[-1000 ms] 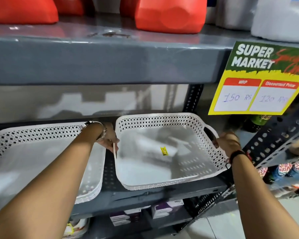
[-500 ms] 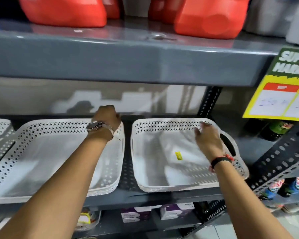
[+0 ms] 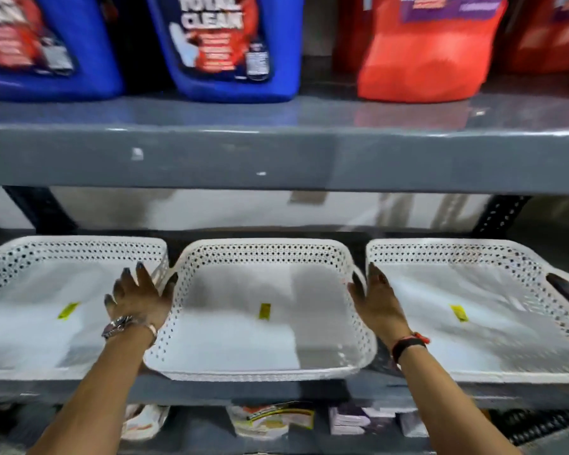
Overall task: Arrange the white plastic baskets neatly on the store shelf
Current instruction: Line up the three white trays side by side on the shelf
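Since half a second ago your view has swung left: three white baskets now line the grey shelf (image 3: 276,389), and your hands have dropped to flank the middle basket (image 3: 260,339). Your left hand (image 3: 138,298) and right hand (image 3: 376,298) are spread flat, holding nothing, pressed between it and the left basket (image 3: 30,323) and right basket (image 3: 490,323). Blue jugs (image 3: 224,47) and a red jug (image 3: 424,54) stand on the shelf above.

Perforated white plastic baskets (image 3: 260,323); glossy grey metal shelf (image 3: 276,156).

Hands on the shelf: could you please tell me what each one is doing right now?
Left hand: open, fingers spread, flat against the middle basket's left side.
Right hand: open, flat against its right side.
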